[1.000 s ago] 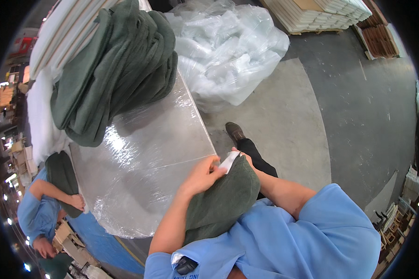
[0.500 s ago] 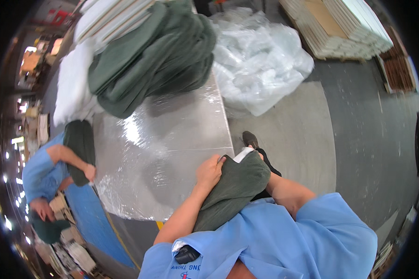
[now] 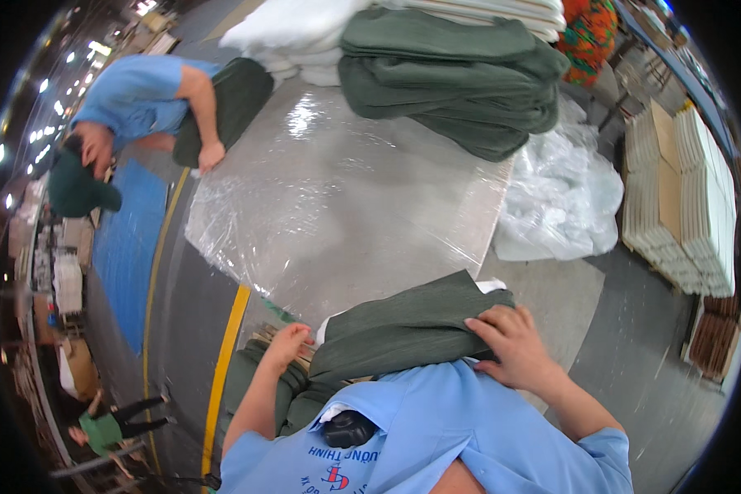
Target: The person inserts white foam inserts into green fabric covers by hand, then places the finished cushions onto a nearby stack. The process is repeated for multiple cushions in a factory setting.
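Observation:
A dark green fabric cushion (image 3: 395, 325) lies across the front of my body, with white filling or lining showing at both ends. At its left end my left hand (image 3: 286, 344) has its fingers pinched together beside the white edge; what is between them is too small to make out. My right hand (image 3: 514, 342) grips the right end, thumb on top and fingers around the edge. Beyond it stands a plastic-wrapped table-high surface (image 3: 370, 206). On its far side lies a pile of green cushions (image 3: 445, 78).
At the far left a co-worker (image 3: 152, 99) in blue holds another green cushion (image 3: 226, 107). White padding (image 3: 292, 33) lies at the back, with crumpled clear plastic (image 3: 560, 198) on the right. Stacked pale boards (image 3: 675, 198) stand farther right. More green cushions (image 3: 263, 379) sit low beside my left arm.
The view has swung left. The cushion has turned from pointing away to lying crosswise. My left hand is now at its left end, my right at its right end.

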`<state>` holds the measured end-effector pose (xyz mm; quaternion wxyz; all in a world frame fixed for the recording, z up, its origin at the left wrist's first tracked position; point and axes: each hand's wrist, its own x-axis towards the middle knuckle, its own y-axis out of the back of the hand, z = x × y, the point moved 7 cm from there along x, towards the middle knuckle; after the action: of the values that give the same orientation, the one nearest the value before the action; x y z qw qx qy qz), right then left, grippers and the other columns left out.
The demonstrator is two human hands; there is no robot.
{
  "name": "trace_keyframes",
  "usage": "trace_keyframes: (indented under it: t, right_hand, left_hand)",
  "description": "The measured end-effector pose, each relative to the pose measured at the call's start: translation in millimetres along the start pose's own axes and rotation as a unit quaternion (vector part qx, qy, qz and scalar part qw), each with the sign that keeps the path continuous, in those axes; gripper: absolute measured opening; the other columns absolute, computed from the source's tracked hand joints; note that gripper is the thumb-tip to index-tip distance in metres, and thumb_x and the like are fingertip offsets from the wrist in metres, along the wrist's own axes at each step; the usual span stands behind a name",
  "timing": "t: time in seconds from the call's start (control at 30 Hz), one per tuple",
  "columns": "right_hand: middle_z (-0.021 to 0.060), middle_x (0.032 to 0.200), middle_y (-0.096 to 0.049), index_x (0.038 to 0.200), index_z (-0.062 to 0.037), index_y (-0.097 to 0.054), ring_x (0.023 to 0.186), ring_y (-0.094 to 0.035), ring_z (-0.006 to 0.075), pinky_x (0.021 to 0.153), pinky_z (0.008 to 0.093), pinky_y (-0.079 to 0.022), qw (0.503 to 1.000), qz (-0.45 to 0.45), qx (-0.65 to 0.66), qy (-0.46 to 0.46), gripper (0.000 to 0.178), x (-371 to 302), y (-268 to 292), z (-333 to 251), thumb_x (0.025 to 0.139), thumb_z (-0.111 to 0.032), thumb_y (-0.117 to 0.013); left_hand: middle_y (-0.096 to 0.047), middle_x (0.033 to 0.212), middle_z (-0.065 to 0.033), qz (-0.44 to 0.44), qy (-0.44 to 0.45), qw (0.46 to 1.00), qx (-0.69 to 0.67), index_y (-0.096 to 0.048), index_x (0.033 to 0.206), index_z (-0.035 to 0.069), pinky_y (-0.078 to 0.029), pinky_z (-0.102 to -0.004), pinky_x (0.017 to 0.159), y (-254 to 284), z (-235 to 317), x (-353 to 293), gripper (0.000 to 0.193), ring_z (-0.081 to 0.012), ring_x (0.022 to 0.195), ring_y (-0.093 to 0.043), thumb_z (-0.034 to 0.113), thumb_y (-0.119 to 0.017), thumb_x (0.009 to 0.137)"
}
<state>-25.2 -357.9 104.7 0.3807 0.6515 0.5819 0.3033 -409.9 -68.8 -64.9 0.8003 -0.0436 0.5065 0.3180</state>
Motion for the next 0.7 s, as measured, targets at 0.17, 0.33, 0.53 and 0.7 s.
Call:
trace_keyframes:
  t: [0.17, 0.33, 0.53, 0.7]
  right_hand:
    - [0.0109, 0.117, -0.069, 0.13, -0.0136, -0.068, 0.114, -0.066, 0.0345, 0.095, 0.0467, -0.054, 0.999, -0.036, 0.007, -0.011, 0.065, 43.8, -44.8, -10.0, 0.068, -0.018, -0.088]
    - [0.0115, 0.103, -0.074, 0.117, -0.0118, -0.074, 0.099, -0.071, 0.0371, 0.086, 0.0477, -0.056, 0.994, -0.034, 0.074, -0.078, 0.047, 77.1, -19.6, -6.0, 0.071, -0.016, -0.087]
    - [0.0137, 0.093, -0.079, 0.109, 0.0021, -0.076, 0.084, -0.075, 0.0203, 0.08, 0.0349, -0.057, 0.931, 0.087, 0.279, -0.22, 0.034, 42.2, -4.3, 25.7, 0.079, -0.009, -0.085]
    - [0.0139, 0.105, -0.078, 0.117, 0.0099, -0.071, 0.094, -0.073, 0.0209, 0.086, 0.0356, -0.058, 0.798, 0.209, 0.523, -0.213, 0.039, 17.3, -9.4, 39.9, 0.081, 0.0, -0.083]
  left_hand:
    - [-0.075, 0.113, -0.0071, -0.141, -0.076, 0.979, -0.128, -0.066, 0.135, 0.008, -0.057, -0.0313, 0.08, -75.9, -52.3, -28.6, 0.036, -0.0161, 0.095, -0.072, 0.025, -0.065, 0.103]
    - [-0.069, 0.131, -0.006, -0.162, -0.147, 0.949, -0.225, -0.057, 0.145, 0.011, -0.054, -0.0334, 0.089, -146.8, 5.5, -16.1, 0.05, -0.0176, 0.104, -0.071, 0.034, -0.071, 0.102]
    - [-0.064, 0.132, -0.0051, -0.099, -0.256, 0.899, -0.342, -0.053, 0.142, 0.009, -0.052, -0.0391, 0.096, -153.9, 112.3, -8.0, 0.05, -0.0197, 0.112, -0.067, 0.033, -0.074, 0.102]
    - [-0.069, 0.117, -0.0027, -0.193, -0.36, 0.813, -0.416, -0.062, 0.132, 0.01, -0.052, -0.0389, 0.096, -136.5, 192.1, -8.6, 0.034, -0.0146, 0.105, -0.066, 0.031, -0.067, 0.106]
